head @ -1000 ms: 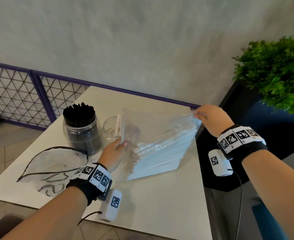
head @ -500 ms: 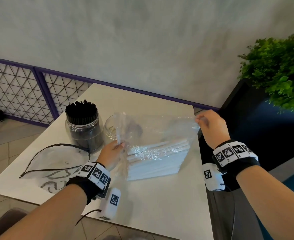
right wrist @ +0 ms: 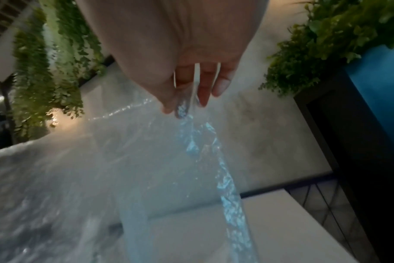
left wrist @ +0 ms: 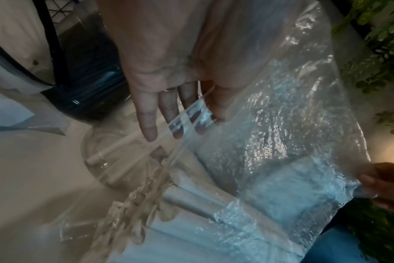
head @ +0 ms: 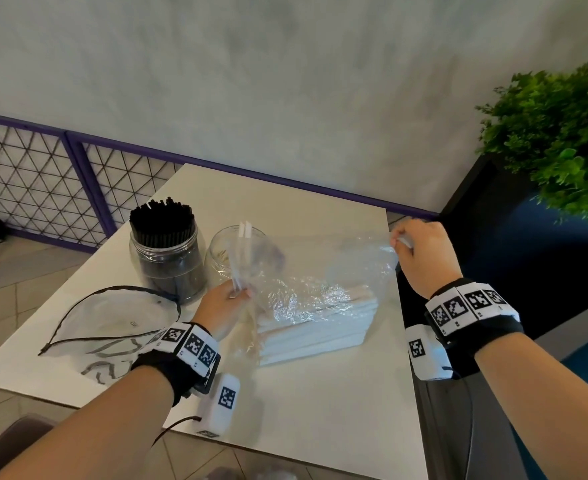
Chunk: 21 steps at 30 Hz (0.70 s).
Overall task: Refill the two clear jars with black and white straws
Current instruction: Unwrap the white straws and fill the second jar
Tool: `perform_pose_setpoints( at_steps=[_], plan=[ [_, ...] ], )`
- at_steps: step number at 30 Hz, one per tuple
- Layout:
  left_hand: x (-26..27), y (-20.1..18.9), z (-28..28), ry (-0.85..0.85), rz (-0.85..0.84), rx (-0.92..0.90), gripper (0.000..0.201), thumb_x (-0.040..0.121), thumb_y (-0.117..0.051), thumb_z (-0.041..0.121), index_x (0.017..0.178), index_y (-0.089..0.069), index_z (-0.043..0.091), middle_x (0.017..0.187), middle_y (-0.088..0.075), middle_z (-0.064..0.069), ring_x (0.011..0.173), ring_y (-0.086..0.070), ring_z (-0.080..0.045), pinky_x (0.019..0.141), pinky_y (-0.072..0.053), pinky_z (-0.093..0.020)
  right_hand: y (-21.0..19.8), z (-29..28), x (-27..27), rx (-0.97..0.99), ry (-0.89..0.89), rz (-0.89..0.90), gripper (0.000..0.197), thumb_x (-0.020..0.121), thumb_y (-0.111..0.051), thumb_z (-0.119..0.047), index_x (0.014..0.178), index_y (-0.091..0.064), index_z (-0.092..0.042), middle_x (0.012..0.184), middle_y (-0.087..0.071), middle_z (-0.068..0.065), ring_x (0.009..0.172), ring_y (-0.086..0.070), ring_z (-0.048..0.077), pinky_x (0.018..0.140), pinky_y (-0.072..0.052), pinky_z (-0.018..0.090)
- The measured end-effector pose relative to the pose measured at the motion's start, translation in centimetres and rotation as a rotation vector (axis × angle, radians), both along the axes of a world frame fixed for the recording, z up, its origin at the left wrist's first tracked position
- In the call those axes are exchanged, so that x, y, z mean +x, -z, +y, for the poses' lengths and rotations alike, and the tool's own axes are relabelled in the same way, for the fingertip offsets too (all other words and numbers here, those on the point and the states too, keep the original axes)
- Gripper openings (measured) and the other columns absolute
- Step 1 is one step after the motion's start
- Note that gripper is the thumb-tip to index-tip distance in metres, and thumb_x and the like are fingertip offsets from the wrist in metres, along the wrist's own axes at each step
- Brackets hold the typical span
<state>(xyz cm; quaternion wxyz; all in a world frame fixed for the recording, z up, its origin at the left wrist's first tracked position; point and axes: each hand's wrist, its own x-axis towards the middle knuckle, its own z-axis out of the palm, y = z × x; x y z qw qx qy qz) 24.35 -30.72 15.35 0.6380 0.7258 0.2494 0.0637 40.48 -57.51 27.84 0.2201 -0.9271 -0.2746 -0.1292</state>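
The plastic bag (head: 320, 271) of white straws (head: 313, 327) has settled flat mid-tabletop; left hand (head: 223, 306) and right hand (head: 420, 254) pinch its mouth corners, opening it beside the near-empty jar (head: 223, 251)

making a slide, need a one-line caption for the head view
Both hands, left and right, stretch a clear bag over white straws beside two jars.
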Motion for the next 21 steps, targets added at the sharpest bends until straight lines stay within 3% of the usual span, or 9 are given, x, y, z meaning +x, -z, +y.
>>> perform_pose_setpoints(
  at_steps=[4, 7, 9, 11, 13, 15, 18, 19, 21],
  plan=[
    [0.2, -0.5, -0.4, 0.060, -0.015, 0.138, 0.014, 0.095, -0.052, 0.022, 0.090, -0.063, 0.028, 0.098, -0.064, 0.003, 0.100, -0.058, -0.021, 0.091, -0.045, -0.041, -0.9, 1.3, -1.8, -0.160, -0.108, -0.235, 0.054, 0.077, -0.071, -0.041, 0.125, -0.053, -0.025, 0.117, -0.058, -0.003, 0.118, -0.044, 0.025, 0.103, -0.027, 0.046],
    [0.3, -0.4, -0.6, 0.057, -0.019, 0.181, 0.014, 0.096, -0.051, 0.022, 0.097, -0.064, 0.019, 0.100, -0.067, -0.006, 0.098, -0.061, -0.026, 0.089, -0.046, -0.040, -2.1, 4.2, -2.7, -0.383, -0.252, -0.170, 0.067, 0.075, -0.066, -0.055, 0.133, -0.043, -0.031, 0.117, -0.059, -0.009, 0.117, -0.048, 0.019, 0.111, -0.023, 0.047],
    [0.2, -0.2, -0.9, 0.040, -0.020, 0.113, 0.014, 0.093, -0.055, 0.024, 0.100, -0.066, 0.018, 0.103, -0.068, -0.005, 0.102, -0.062, -0.026, 0.090, -0.046, -0.038, -2.3, 6.2, -2.9, -0.381, -0.355, -0.082, 0.036, 0.083, -0.064, -0.046, 0.114, -0.059, -0.029, 0.101, -0.065, -0.010, 0.100, -0.058, 0.015, 0.106, -0.033, 0.043],
    [-0.1, 0.1, -1.1, 0.055, -0.044, 0.016, 0.032, 0.081, -0.064, 0.032, 0.111, -0.064, 0.021, 0.113, -0.066, 0.001, 0.111, -0.059, -0.019, 0.101, -0.042, -0.038, -2.7, 7.2, -2.7, -0.258, -0.428, 0.005, 0.008, 0.088, -0.062, -0.029, 0.087, -0.066, -0.022, 0.088, -0.067, -0.003, 0.086, -0.063, 0.021, 0.088, -0.047, 0.043],
    [-0.8, 0.2, -1.3, 0.090, -0.064, -0.028, 0.065, 0.066, -0.072, 0.040, 0.126, -0.054, 0.023, 0.120, -0.063, 0.008, 0.117, -0.055, -0.013, 0.104, -0.039, -0.036, -3.4, 7.2, -2.7, -0.155, -0.433, 0.082, 0.009, 0.088, -0.061, -0.022, 0.080, -0.064, -0.022, 0.086, -0.065, -0.001, 0.084, -0.062, 0.022, 0.081, -0.049, 0.044],
    [-1.6, 0.3, -1.6, 0.114, -0.071, -0.010, 0.081, 0.062, -0.082, 0.045, 0.133, -0.047, 0.026, 0.123, -0.060, 0.015, 0.116, -0.053, -0.005, 0.101, -0.038, -0.030, -4.3, 6.9, -2.8, -0.036, -0.467, 0.136, 0.011, 0.087, -0.063, -0.017, 0.079, -0.064, -0.023, 0.085, -0.065, -0.001, 0.085, -0.062, 0.021, 0.083, -0.050, 0.042],
    [-2.5, -0.1, -2.2, 0.041, -0.129, 0.009, 0.059, 0.072, -0.078, 0.039, 0.125, -0.053, 0.031, 0.118, -0.060, 0.020, 0.100, -0.059, 0.004, 0.088, -0.047, -0.025, -5.0, 5.9, -3.3, 0.139, -0.481, 0.236, 0.023, 0.089, -0.062, -0.008, 0.075, -0.060, -0.027, 0.078, -0.062, -0.011, 0.074, -0.062, 0.016, 0.076, -0.049, 0.024],
    [-2.6, -0.6, -2.4, -0.010, -0.158, -0.001, 0.046, 0.075, -0.076, 0.037, 0.117, -0.058, 0.028, 0.112, -0.064, 0.015, 0.087, -0.064, -0.001, 0.078, -0.054, -0.029, -5.0, 5.6, -3.4, 0.194, -0.480, 0.283, 0.026, 0.089, -0.061, -0.007, 0.075, -0.059, -0.028, 0.076, -0.061, -0.012, 0.069, -0.061, 0.015, 0.072, -0.048, 0.020],
    [-2.9, -1.7, -2.6, -0.078, -0.197, 0.011, 0.016, 0.083, -0.069, 0.030, 0.097, -0.064, 0.026, 0.092, -0.067, 0.006, 0.067, -0.061, -0.012, 0.057, -0.053, -0.029, -4.5, 5.0, -3.1, 0.258, -0.467, 0.333, 0.023, 0.090, -0.061, -0.009, 0.077, -0.060, -0.027, 0.073, -0.060, -0.012, 0.064, -0.061, 0.012, 0.070, -0.047, 0.017]
  ],
)
